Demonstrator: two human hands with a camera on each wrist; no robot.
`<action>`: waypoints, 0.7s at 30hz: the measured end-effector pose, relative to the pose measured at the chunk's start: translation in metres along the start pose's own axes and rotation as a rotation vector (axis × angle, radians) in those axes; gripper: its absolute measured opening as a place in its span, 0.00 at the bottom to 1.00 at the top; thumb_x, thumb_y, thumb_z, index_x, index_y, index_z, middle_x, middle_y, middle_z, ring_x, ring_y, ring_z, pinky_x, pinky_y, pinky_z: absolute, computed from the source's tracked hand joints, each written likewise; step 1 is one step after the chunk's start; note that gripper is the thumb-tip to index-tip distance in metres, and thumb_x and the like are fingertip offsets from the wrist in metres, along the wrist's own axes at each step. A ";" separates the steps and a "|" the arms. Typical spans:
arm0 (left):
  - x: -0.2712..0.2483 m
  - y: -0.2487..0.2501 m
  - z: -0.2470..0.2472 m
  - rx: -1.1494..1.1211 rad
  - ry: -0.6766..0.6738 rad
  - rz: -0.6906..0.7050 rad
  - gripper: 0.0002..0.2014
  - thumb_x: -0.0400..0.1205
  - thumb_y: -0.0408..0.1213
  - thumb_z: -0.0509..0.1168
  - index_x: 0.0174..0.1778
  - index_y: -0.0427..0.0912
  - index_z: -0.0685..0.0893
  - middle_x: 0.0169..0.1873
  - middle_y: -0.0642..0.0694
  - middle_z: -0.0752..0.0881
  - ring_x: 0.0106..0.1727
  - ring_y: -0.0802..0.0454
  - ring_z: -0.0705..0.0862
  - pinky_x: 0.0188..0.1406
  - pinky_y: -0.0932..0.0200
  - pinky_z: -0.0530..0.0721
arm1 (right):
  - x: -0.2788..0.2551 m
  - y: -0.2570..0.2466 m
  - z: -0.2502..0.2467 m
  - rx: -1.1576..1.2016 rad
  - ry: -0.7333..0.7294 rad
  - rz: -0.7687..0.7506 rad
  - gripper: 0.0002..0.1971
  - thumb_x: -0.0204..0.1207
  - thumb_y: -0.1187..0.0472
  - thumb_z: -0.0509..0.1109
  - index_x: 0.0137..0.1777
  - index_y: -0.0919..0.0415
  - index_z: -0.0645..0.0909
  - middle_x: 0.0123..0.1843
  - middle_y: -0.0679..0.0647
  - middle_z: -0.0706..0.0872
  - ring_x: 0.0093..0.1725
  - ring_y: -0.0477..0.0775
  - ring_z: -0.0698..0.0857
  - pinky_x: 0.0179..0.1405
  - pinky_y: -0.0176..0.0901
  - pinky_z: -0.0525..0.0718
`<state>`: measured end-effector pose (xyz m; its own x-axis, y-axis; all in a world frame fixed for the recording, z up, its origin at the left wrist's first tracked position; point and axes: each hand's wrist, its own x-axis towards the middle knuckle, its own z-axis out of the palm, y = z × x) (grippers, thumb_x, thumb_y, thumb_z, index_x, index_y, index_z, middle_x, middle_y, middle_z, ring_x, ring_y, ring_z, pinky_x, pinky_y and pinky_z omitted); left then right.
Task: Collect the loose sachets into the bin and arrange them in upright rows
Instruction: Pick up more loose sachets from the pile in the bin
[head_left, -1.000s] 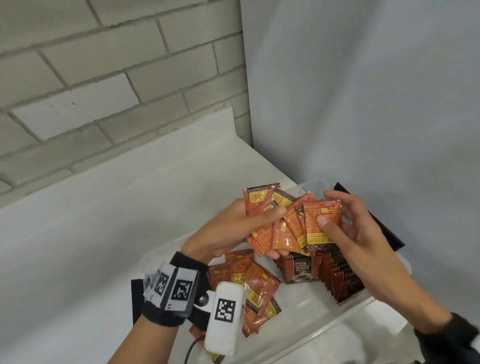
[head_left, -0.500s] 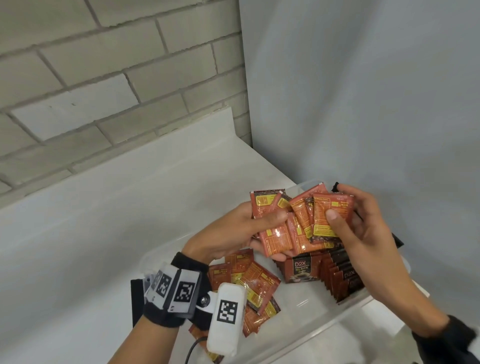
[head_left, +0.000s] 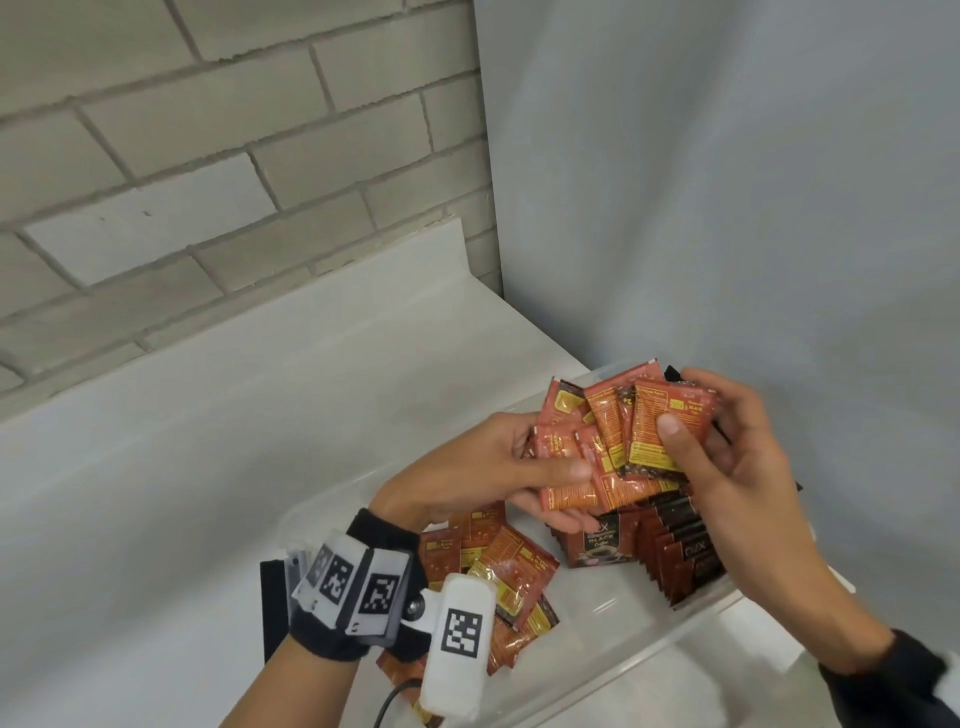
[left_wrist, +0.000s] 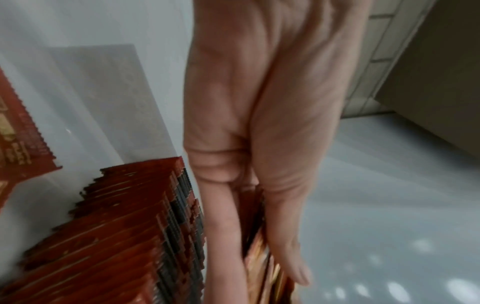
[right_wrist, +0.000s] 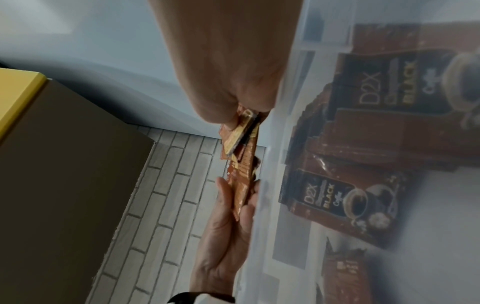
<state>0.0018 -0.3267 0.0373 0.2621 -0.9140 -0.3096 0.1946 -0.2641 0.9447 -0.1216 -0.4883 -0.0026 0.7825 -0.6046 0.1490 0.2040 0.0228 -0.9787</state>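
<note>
Both hands hold a fanned bunch of orange-red sachets (head_left: 613, 447) above the clear plastic bin (head_left: 691, 623). My left hand (head_left: 498, 467) grips the bunch from the left, thumb across its front. My right hand (head_left: 727, 457) pinches the rightmost sachets, thumb on the front one. The same bunch (right_wrist: 240, 162) shows edge-on in the right wrist view. Inside the bin a row of dark brown sachets (head_left: 670, 551) stands upright at the right, and loose sachets (head_left: 498, 566) lie flat at the left. The left wrist view shows the upright row (left_wrist: 124, 236) beside my fingers (left_wrist: 280, 205).
The bin sits on a white counter (head_left: 234, 441) in a corner, a brick wall (head_left: 208, 156) behind it and a plain grey wall (head_left: 727, 182) to the right. A black flat object (head_left: 675, 375) lies behind the bin. A brown box with a yellow edge (right_wrist: 64, 164) appears in the right wrist view.
Both hands have lifted the bunch slightly up and to the right. The sachets are drawn closer together, more upright and more overlapped than a second ago.
</note>
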 end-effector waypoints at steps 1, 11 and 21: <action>0.002 0.000 0.002 0.026 0.003 -0.003 0.16 0.83 0.29 0.64 0.67 0.42 0.78 0.55 0.37 0.89 0.48 0.43 0.90 0.46 0.56 0.90 | 0.000 0.000 0.000 0.003 0.005 0.003 0.21 0.71 0.54 0.69 0.65 0.51 0.73 0.57 0.48 0.86 0.54 0.44 0.87 0.47 0.34 0.87; -0.003 0.015 -0.007 0.244 0.042 -0.074 0.09 0.79 0.33 0.70 0.55 0.36 0.85 0.41 0.36 0.91 0.33 0.49 0.90 0.32 0.63 0.87 | 0.015 -0.013 -0.009 -0.160 -0.293 0.025 0.36 0.62 0.32 0.73 0.69 0.43 0.72 0.57 0.41 0.86 0.59 0.42 0.85 0.53 0.31 0.84; -0.002 0.032 -0.013 0.327 -0.059 -0.024 0.32 0.70 0.56 0.72 0.49 0.24 0.85 0.35 0.29 0.85 0.23 0.59 0.81 0.21 0.70 0.78 | 0.014 -0.028 -0.011 -0.004 -0.540 0.258 0.23 0.65 0.48 0.79 0.62 0.45 0.81 0.59 0.50 0.87 0.57 0.56 0.88 0.47 0.44 0.88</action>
<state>0.0196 -0.3292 0.0672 0.2042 -0.9199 -0.3348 -0.1162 -0.3623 0.9248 -0.1226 -0.5063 0.0249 0.9950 -0.0897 -0.0443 -0.0341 0.1120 -0.9931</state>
